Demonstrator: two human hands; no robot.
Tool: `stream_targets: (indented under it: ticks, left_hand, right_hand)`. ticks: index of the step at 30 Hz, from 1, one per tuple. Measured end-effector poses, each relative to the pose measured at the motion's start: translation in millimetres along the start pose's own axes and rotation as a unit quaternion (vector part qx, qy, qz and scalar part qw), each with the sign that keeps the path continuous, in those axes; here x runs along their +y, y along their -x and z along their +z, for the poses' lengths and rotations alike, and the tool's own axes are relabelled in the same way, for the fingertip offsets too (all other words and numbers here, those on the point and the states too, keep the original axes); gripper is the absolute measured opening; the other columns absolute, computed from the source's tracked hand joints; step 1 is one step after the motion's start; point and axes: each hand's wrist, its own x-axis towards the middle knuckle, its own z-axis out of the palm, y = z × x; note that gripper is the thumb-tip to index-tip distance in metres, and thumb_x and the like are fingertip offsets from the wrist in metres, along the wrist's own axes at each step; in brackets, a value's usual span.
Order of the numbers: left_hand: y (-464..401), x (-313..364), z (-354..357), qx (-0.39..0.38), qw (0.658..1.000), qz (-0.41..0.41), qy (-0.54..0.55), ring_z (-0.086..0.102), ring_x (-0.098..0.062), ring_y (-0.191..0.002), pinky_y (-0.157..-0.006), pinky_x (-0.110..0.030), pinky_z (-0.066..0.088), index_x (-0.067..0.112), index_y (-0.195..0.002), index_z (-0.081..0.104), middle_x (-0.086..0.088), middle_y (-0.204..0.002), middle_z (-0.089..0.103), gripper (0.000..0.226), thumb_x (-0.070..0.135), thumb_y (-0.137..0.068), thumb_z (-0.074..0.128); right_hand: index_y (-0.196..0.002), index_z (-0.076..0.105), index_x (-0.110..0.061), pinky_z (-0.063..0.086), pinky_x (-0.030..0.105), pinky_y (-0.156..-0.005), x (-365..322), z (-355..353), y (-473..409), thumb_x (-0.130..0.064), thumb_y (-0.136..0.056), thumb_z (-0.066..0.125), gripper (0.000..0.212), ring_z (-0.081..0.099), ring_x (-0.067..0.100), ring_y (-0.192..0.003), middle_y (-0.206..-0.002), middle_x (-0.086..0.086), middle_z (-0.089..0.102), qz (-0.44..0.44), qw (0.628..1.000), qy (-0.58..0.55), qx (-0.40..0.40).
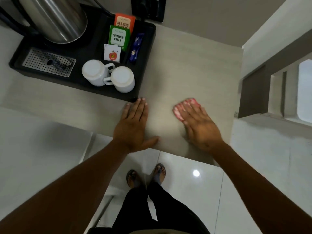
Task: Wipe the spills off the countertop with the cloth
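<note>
Both hands flat, fingers spread: right hand (199, 125) presses cloth (179, 112); left hand (133, 127) touches tray (145, 65).

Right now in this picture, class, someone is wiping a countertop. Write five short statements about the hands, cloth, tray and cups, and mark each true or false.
1. The right hand presses flat on the pink cloth. True.
2. The left hand holds a cup. False: it lies flat on the countertop.
3. Both white cups stand upside down on the black tray. True.
4. The kettle stands off the tray. False: it is on it.
5. The cloth lies on the tray. False: on the countertop.
</note>
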Motion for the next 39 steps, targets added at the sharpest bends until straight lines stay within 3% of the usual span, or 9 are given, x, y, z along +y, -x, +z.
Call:
stream_targets:
  ticks: [6,12,15,18,21,25,28,32,39]
  left_hand:
    - [1,3,-1,0.003,1.000,-0.004,0.007,0.007,-0.034,-0.160,-0.128,-0.057,0.010,-0.003,-0.159,0.016,-0.023,-0.170,0.014,0.121,0.087,-0.083,0.039]
    - [2,2,-2,-0.016,1.000,-0.007,0.021,0.002,-0.032,-0.160,-0.129,-0.056,0.007,-0.003,-0.161,0.011,-0.023,-0.172,0.009,0.119,0.085,-0.085,0.036]
    - [1,2,-2,-0.007,1.000,-0.005,0.022,0.005,-0.033,-0.160,-0.129,-0.056,0.008,-0.002,-0.161,0.014,-0.023,-0.171,0.011,0.119,0.086,-0.084,0.037]
    - [1,1,-1,0.014,1.000,0.000,0.013,0.011,-0.034,-0.159,-0.127,-0.057,0.012,-0.003,-0.159,0.020,-0.024,-0.169,0.018,0.119,0.085,-0.084,0.047]
    - [-1,2,-2,0.002,1.000,0.002,0.004,0.012,-0.036,-0.159,-0.127,-0.059,0.013,-0.004,-0.159,0.017,-0.026,-0.169,0.018,0.120,0.087,-0.085,0.041]
    - [-2,1,-2,-0.034,0.999,-0.001,-0.007,0.005,-0.035,-0.160,-0.128,-0.059,0.012,-0.001,-0.161,0.008,-0.024,-0.171,0.009,0.120,0.086,-0.083,0.038]
    - [-2,1,-2,-0.030,1.000,-0.003,0.002,0.002,-0.034,-0.160,-0.128,-0.059,0.010,-0.003,-0.161,0.009,-0.023,-0.172,0.007,0.120,0.084,-0.083,0.037]
    - [-1,1,-6,-0.029,1.000,-0.004,0.007,0.002,-0.034,-0.160,-0.128,-0.058,0.007,-0.003,-0.161,0.011,-0.023,-0.172,0.007,0.120,0.084,-0.082,0.037]
    - [-2,3,-8,-0.042,0.999,-0.002,-0.016,0.004,-0.036,-0.160,-0.128,-0.058,0.009,-0.001,-0.161,0.009,-0.024,-0.171,0.009,0.120,0.086,-0.083,0.033]
  right_hand:
    - [-0.144,0.043,-0.016,0.031,0.056,-0.117,84,-47,-60,-0.019,-0.100,0.037,0.045,0.039,0.040,-0.139,-0.147,0.008,0.048,0.123,0.991,-0.008,0.061]
    - [-0.140,0.050,-0.016,0.024,0.045,-0.121,80,-57,-192,-0.036,-0.104,0.027,0.047,0.040,0.039,-0.138,-0.145,0.015,0.050,0.118,0.991,0.005,0.068]
    - [-0.152,0.040,-0.020,0.013,0.044,-0.126,41,-44,-213,-0.035,-0.104,0.025,0.053,0.025,0.033,-0.152,-0.161,0.008,0.038,0.071,0.997,0.002,0.038]
    - [-0.158,0.030,-0.022,0.006,0.044,-0.127,-7,-21,-181,-0.032,-0.105,0.023,0.054,0.015,0.030,-0.156,-0.167,0.006,0.026,-0.004,1.000,0.009,-0.002]
    - [-0.159,0.026,-0.023,0.009,0.050,-0.127,-48,5,-108,-0.025,-0.103,0.035,0.056,0.007,0.033,-0.157,-0.168,0.006,0.022,0.002,1.000,-0.023,0.005]
    - [-0.161,0.015,-0.023,0.011,0.053,-0.127,-61,24,8,-0.040,-0.102,0.028,0.062,0.000,0.032,-0.157,-0.169,0.008,0.016,0.057,0.998,-0.007,-0.005]
    - [-0.159,0.022,-0.022,0.016,0.056,-0.125,-32,18,66,-0.014,-0.096,0.047,0.069,0.010,0.035,-0.156,-0.167,0.010,0.023,0.175,0.984,-0.024,0.021]
    - [-0.158,0.028,-0.015,0.011,0.052,-0.127,11,-4,61,-0.027,-0.096,0.029,0.062,0.010,0.034,-0.156,-0.167,0.012,0.024,0.312,0.946,-0.053,0.067]
    - [-0.159,0.022,-0.015,0.010,0.051,-0.128,26,-16,-13,-0.024,-0.099,0.035,0.062,0.007,0.037,-0.156,-0.168,0.013,0.021,0.310,0.946,-0.034,0.086]
